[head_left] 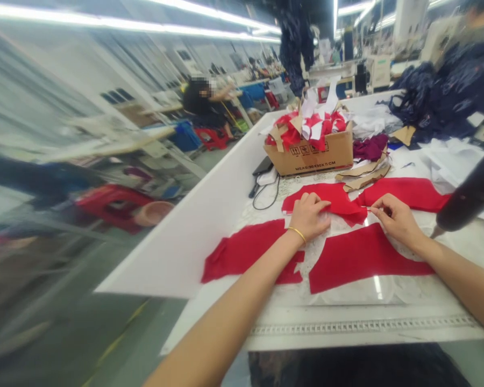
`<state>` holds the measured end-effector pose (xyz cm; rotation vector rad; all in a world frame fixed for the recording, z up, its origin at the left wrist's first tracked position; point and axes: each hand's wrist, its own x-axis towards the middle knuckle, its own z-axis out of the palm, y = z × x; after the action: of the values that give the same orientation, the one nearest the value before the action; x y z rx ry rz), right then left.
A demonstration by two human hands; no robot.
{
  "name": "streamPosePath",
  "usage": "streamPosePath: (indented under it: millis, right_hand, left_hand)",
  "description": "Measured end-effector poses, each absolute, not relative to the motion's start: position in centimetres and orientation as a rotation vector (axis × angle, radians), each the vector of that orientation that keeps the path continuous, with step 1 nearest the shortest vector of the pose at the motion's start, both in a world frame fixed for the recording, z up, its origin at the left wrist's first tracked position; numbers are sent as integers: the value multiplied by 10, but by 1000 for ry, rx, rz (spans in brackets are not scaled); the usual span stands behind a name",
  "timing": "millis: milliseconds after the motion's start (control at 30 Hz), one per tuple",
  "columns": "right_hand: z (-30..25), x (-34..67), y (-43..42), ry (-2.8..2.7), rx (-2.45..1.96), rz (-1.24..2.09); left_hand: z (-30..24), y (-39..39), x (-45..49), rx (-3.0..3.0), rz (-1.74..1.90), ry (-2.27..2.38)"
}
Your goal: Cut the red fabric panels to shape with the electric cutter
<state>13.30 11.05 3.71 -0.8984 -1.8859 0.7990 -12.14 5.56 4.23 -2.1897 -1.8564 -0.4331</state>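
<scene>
Several cut pieces of red fabric lie on a white work table (210, 226). My left hand (308, 215), with a gold bangle at the wrist, presses curled fingers down on the upper red piece (331, 199). My right hand (393, 217) pinches the edge of that same piece where it meets another red piece (407, 192). Two larger red pieces lie closer to me, one on the left (246, 250) and one on the right (358, 257).
A cardboard box (310, 153) full of red and white scraps stands at the back of the table. Brown paper patterns (365, 174) lie beside it. A black cable (266, 191) lies left of the box. Dark blue fabric (439, 102) is heaped at the far right. A seated person (204, 105) works in the background.
</scene>
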Motion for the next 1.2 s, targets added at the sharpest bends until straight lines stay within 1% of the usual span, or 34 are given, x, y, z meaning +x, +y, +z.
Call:
streamPosePath:
  millis: [233, 433, 600, 700, 800, 933, 1200]
  right_hand:
    - [56, 140, 93, -2049, -787, 830]
    - [66, 180, 58, -2379, -587, 618]
    - [50, 223, 42, -2420, -625, 454]
    - [38, 241, 42, -2378, -701, 444]
    - [28, 254, 43, -2367, -819, 472]
    - [20, 264, 42, -2356, -901, 422]
    - [23, 279, 39, -2337, -968, 365]
  left_hand:
    - [37, 46, -86, -2154, -451, -1620]
    - [40, 47, -123, -2079, -473, -1437]
    - [45, 0, -142, -2156, -446, -1214]
    - [49, -32, -133, -2209, -430, -1124]
    - [52, -54, -122, -2246, -425, -1095]
    - [54, -69, -109, -2274, -483, -1119]
    - [48, -79, -97, -2270, -511, -1224]
